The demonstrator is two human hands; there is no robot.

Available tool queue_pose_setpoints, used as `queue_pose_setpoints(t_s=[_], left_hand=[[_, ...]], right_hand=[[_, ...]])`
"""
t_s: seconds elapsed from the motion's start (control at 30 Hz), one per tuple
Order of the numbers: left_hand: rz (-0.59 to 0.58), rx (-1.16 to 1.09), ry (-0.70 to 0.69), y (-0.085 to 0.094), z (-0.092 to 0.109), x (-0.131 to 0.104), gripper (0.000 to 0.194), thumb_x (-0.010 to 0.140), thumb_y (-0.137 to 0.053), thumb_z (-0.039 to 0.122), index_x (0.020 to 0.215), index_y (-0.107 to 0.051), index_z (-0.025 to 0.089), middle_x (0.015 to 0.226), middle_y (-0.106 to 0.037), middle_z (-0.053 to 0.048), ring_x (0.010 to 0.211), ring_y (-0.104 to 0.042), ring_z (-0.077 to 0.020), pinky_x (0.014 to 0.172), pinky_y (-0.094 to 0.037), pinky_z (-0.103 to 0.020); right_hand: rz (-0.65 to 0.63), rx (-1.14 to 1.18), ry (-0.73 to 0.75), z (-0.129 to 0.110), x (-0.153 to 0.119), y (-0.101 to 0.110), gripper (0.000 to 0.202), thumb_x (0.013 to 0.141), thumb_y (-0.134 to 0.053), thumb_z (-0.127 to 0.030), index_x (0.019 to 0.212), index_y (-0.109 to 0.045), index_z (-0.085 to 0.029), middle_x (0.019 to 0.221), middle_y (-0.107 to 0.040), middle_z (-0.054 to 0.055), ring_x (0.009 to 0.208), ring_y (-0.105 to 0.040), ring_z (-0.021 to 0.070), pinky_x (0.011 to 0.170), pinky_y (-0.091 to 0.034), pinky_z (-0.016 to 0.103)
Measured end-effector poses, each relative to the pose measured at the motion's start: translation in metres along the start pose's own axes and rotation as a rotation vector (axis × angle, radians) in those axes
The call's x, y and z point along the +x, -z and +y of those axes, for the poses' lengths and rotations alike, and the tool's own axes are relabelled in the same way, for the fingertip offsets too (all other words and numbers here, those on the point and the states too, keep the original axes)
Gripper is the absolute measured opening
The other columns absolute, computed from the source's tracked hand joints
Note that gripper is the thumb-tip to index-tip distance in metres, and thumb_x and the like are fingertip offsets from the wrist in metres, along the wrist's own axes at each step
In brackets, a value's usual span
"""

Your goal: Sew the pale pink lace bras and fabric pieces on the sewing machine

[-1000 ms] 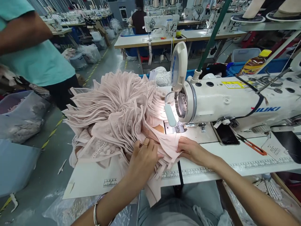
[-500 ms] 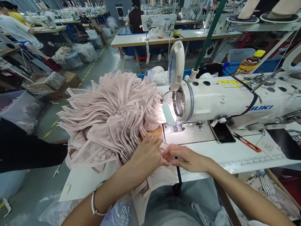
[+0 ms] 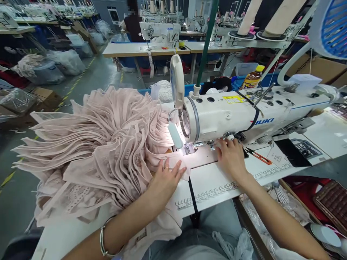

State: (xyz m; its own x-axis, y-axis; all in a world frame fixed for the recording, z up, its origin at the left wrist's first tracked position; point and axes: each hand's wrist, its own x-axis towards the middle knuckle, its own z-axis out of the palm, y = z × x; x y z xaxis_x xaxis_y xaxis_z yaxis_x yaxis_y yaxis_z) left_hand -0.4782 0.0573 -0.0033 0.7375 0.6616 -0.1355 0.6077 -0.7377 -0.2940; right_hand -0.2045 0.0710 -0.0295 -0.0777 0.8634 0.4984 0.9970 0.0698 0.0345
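Note:
A big heap of pale pink fabric pieces [image 3: 108, 144], layered and ruffled with lace parts, lies left of the white sewing machine [image 3: 217, 117]. My left hand [image 3: 165, 180] rests flat on a pink panel beside the needle area, fingers spread. Light falls on the cloth edge by the presser foot [image 3: 187, 148]. My right hand [image 3: 231, 157] reaches under the machine arm near a round knob [image 3: 230, 136]. Its fingers are stretched forward, and I see nothing held in them; the hand hides most of the dark phone on the machine bed.
Orange-handled snips [image 3: 260, 157] lie right of my right hand, beside a small paper note [image 3: 278, 157]. A printed ruler [image 3: 217, 191] runs along the table edge. Behind the machine stand a drink bottle [image 3: 252, 77] and thread cones [image 3: 283, 18]. A person [image 3: 132, 25] sits farther back.
My hands have separated: the right moved from beside the left to under the machine arm, and the left flattened on the cloth. The view has turned right.

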Motion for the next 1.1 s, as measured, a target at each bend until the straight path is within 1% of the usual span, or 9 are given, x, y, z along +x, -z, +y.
queue_pose_setpoints(t_s=[0.1, 0.27, 0.47, 0.6, 0.63, 0.73, 0.83, 0.97, 1.1], left_hand=[[-0.005, 0.113, 0.100, -0.015, 0.009, -0.006, 0.064, 0.090, -0.052, 0.008, 0.152, -0.046, 0.026, 0.155, -0.046, -0.013, 0.125, -0.058, -0.0416, 0.097, -0.049, -0.057], [0.046, 0.207, 0.082, -0.022, 0.014, -0.011, 0.069, 0.086, -0.054, 0.005, 0.152, -0.045, 0.021, 0.152, -0.049, -0.015, 0.116, -0.061, -0.0318, 0.095, -0.050, -0.046], [0.176, 0.177, 0.040, -0.020, 0.002, -0.004, 0.061, 0.090, -0.047, 0.000, 0.150, -0.048, 0.013, 0.121, -0.064, -0.014, 0.106, -0.061, -0.0225, 0.090, -0.051, -0.034], [0.261, 0.180, -0.029, -0.023, -0.010, 0.003, 0.049, 0.095, -0.043, 0.003, 0.142, -0.056, 0.009, 0.125, -0.066, -0.016, 0.118, -0.059, -0.0252, 0.100, -0.048, -0.039], [0.280, 0.172, -0.044, -0.024, -0.012, 0.005, 0.046, 0.096, -0.043, 0.004, 0.140, -0.058, 0.008, 0.130, -0.065, -0.017, 0.121, -0.059, -0.0267, 0.101, -0.047, -0.040], [0.291, 0.116, -0.051, -0.031, -0.014, 0.010, 0.045, 0.096, -0.046, 0.004, 0.139, -0.058, 0.008, 0.138, -0.062, -0.020, 0.123, -0.062, -0.0306, 0.092, -0.053, -0.039], [0.276, 0.053, -0.009, -0.033, -0.010, 0.020, 0.047, 0.095, -0.048, 0.003, 0.140, -0.058, 0.010, 0.137, -0.062, -0.022, 0.120, -0.066, -0.0330, 0.084, -0.058, -0.037], [0.245, 0.057, 0.016, -0.023, 0.007, 0.046, 0.045, 0.095, -0.045, 0.000, 0.138, -0.059, 0.004, 0.133, -0.062, -0.027, 0.117, -0.067, -0.0361, 0.084, -0.060, -0.041], [0.210, 0.064, 0.018, -0.006, 0.029, 0.077, 0.044, 0.094, -0.041, -0.002, 0.134, -0.058, -0.004, 0.127, -0.064, -0.032, 0.113, -0.070, -0.0353, 0.095, -0.057, -0.047]], right_hand=[[0.010, -0.109, -0.078, 0.011, 0.003, 0.000, 0.034, 0.095, -0.044, -0.020, 0.120, -0.061, -0.006, 0.116, -0.065, 0.026, 0.113, -0.052, 0.0397, 0.091, -0.041, 0.054], [-0.059, -0.136, -0.109, 0.017, 0.007, -0.011, 0.035, 0.094, -0.037, -0.015, 0.117, -0.062, -0.006, 0.105, -0.068, 0.026, 0.099, -0.053, 0.0379, 0.086, -0.039, 0.055], [0.000, -0.036, -0.074, 0.020, 0.009, -0.015, 0.035, 0.094, -0.034, -0.011, 0.099, -0.068, -0.012, 0.089, -0.068, 0.019, 0.091, -0.054, 0.0331, 0.087, -0.040, 0.052], [0.057, 0.264, 0.069, -0.005, 0.000, -0.016, 0.035, 0.099, -0.036, -0.017, 0.104, -0.070, -0.017, 0.095, -0.069, 0.014, 0.091, -0.059, 0.0283, 0.088, -0.045, 0.047], [0.031, 0.376, 0.096, -0.015, -0.001, -0.017, 0.034, 0.100, -0.036, -0.019, 0.108, -0.070, -0.019, 0.097, -0.070, 0.012, 0.091, -0.060, 0.0268, 0.086, -0.048, 0.045], [-0.186, 0.587, 0.142, -0.041, 0.000, -0.024, 0.033, 0.100, -0.040, -0.019, 0.118, -0.067, -0.024, 0.099, -0.070, 0.007, 0.088, -0.064, 0.0232, 0.079, -0.052, 0.037], [-0.261, 0.410, 0.081, -0.051, 0.006, -0.027, 0.026, 0.098, -0.052, -0.022, 0.120, -0.064, -0.017, 0.103, -0.070, 0.012, 0.083, -0.063, 0.0258, 0.078, -0.051, 0.040], [-0.165, 0.131, 0.147, -0.045, 0.000, -0.021, 0.014, 0.098, -0.056, -0.022, 0.103, -0.068, -0.017, 0.094, -0.069, 0.014, 0.088, -0.062, 0.0280, 0.080, -0.048, 0.039], [-0.101, 0.060, 0.208, -0.039, -0.014, -0.013, 0.021, 0.099, -0.052, -0.019, 0.088, -0.069, -0.019, 0.088, -0.067, 0.012, 0.090, -0.060, 0.0262, 0.075, -0.046, 0.035]])
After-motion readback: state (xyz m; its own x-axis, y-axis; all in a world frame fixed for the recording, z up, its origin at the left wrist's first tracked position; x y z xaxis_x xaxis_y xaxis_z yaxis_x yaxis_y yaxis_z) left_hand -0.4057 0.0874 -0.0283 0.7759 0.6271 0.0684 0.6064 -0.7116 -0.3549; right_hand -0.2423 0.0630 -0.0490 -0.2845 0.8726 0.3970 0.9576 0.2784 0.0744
